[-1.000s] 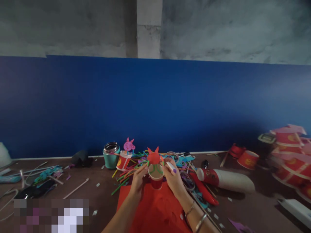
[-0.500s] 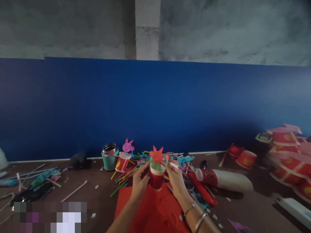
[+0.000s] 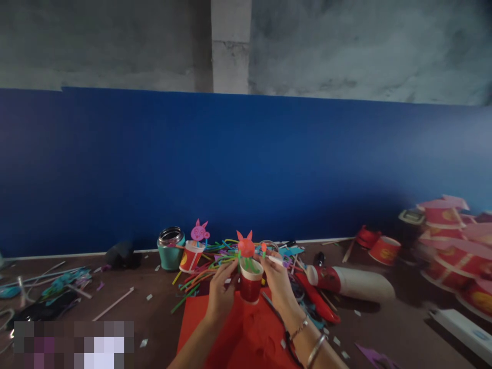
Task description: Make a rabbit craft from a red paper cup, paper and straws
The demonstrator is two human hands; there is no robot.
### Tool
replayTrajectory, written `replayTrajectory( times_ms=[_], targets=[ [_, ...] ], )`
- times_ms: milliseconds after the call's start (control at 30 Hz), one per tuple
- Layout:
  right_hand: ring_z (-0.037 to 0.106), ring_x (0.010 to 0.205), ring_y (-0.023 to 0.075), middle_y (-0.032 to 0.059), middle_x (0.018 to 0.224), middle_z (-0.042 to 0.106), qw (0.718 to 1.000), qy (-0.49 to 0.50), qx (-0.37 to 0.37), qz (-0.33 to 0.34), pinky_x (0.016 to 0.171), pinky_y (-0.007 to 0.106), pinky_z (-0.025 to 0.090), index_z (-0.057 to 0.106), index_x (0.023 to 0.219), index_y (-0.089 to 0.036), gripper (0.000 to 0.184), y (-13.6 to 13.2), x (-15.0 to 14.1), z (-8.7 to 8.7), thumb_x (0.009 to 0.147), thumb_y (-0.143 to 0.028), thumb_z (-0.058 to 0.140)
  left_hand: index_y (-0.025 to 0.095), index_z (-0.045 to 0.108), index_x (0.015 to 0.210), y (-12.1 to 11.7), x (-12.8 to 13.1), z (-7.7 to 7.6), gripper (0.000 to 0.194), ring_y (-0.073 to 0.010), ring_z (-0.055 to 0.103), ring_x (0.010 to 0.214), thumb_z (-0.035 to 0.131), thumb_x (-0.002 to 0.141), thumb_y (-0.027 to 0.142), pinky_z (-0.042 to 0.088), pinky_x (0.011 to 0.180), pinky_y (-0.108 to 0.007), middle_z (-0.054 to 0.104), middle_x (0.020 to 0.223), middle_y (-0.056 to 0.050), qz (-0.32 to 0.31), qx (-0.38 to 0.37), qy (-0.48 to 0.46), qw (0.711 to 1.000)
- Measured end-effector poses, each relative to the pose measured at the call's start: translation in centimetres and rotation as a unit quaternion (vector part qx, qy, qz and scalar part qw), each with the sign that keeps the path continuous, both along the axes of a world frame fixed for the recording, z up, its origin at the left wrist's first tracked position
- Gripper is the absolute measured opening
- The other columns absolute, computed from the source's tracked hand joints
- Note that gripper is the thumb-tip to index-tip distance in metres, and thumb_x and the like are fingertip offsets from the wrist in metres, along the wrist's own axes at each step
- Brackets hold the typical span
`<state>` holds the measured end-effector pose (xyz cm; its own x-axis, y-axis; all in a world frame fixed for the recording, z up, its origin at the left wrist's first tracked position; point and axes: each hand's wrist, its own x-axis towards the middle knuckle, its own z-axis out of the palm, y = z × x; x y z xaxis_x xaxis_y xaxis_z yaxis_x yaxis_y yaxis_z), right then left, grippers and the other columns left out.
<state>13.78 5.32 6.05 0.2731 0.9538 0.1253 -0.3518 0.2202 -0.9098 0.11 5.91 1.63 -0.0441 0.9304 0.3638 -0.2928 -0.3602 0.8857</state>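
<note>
A red paper cup [image 3: 250, 288] with a white rim is held up, slightly tilted, between my hands. Above its mouth stands an orange paper head [image 3: 246, 248] with two pointed ears. Green drinking straws [image 3: 250, 265] show inside and beside the cup. My left hand [image 3: 223, 289] has its fingers closed at the left of the rim, where a green straw sticks up; the exact grip is partly hidden. On the right, my right hand [image 3: 277, 277] pinches a green straw topped by a small orange oval [image 3: 264, 247]. Red paper [image 3: 230, 333] lies underneath.
A pink paper head [image 3: 199, 232] rises from another cup [image 3: 191, 256] beside a teal flask [image 3: 171, 251]. Behind my hands lie loose coloured straws [image 3: 200, 279]. Rightward are a stack of cups [image 3: 340, 283] on its side, red-handled scissors [image 3: 319, 302] and piled red cup pieces [image 3: 446, 261].
The cup's mouth has tipped a little toward me, showing more of the green inside. The orange head's ears stand more upright. The whole view has shifted slightly; both hands keep their places.
</note>
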Motion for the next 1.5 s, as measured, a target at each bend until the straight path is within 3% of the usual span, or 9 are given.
replayTrajectory(
  times_ms=[167,467,700,967,1200,1500],
  targets=[
    [0.067,0.077,0.0218,0.0046,0.082,0.072,1.000,-0.002,0.009,0.000,0.065,0.029,0.051,0.057,0.089,-0.019,0.030,0.0,-0.1,0.0,0.069,-0.036,0.070,0.020,0.070,0.103,-0.2,-0.1,-0.2,0.026,-0.0253,0.064,0.095,0.061,0.079,0.024,0.057,0.077,-0.039,0.068,0.103,-0.012,0.076,0.097,0.122,0.985],
    [0.067,0.078,0.0221,0.0046,0.083,0.072,1.000,0.010,0.009,0.005,0.065,0.030,0.050,0.055,0.087,-0.019,0.027,-0.3,-0.4,0.4,0.069,-0.033,0.070,0.020,0.070,0.103,-0.1,-0.4,-1.4,0.024,-0.0216,0.067,0.089,0.056,0.082,0.018,0.059,0.072,-0.033,0.069,0.099,-0.010,0.142,0.172,0.165,0.961],
    [0.067,0.073,0.0207,0.0027,0.078,0.072,1.000,0.013,-0.001,0.003,0.062,0.028,0.049,0.055,0.083,-0.019,0.028,-0.9,-1.0,1.4,0.066,-0.034,0.072,0.019,0.071,0.094,-0.4,-0.4,-0.4,0.021,-0.0192,0.067,0.085,0.055,0.081,0.014,0.057,0.073,-0.032,0.071,0.093,-0.008,0.186,0.207,0.202,0.939],
    [0.067,0.076,0.0205,0.0004,0.074,0.071,1.000,0.030,0.004,0.009,0.061,0.027,0.048,0.054,0.083,-0.021,0.027,-0.9,-1.0,1.5,0.065,-0.032,0.072,0.019,0.067,0.102,-0.5,-0.5,-0.2,0.024,-0.0204,0.066,0.088,0.054,0.082,0.016,0.055,0.076,-0.033,0.070,0.096,-0.009,0.206,0.193,0.222,0.933],
    [0.066,0.074,0.0199,0.0018,0.079,0.072,1.000,0.016,0.017,0.020,0.061,0.027,0.048,0.056,0.084,-0.021,0.027,-0.7,-0.6,1.3,0.068,-0.037,0.070,0.021,0.057,0.120,0.0,-0.9,-1.2,0.036,-0.0197,0.063,0.098,0.048,0.086,0.013,0.054,0.082,-0.033,0.066,0.110,-0.010,0.191,0.219,0.291,0.912],
    [0.065,0.076,0.0200,0.0016,0.078,0.070,0.998,-0.060,0.026,-0.008,0.066,0.028,0.049,0.054,0.086,-0.020,0.028,-0.5,-0.2,1.0,0.072,-0.041,0.067,0.020,0.054,0.124,0.4,-1.3,-1.4,0.041,-0.0199,0.063,0.096,0.045,0.085,0.009,0.053,0.084,-0.033,0.068,0.105,-0.010,0.222,0.316,0.374,0.843]
  ],
)
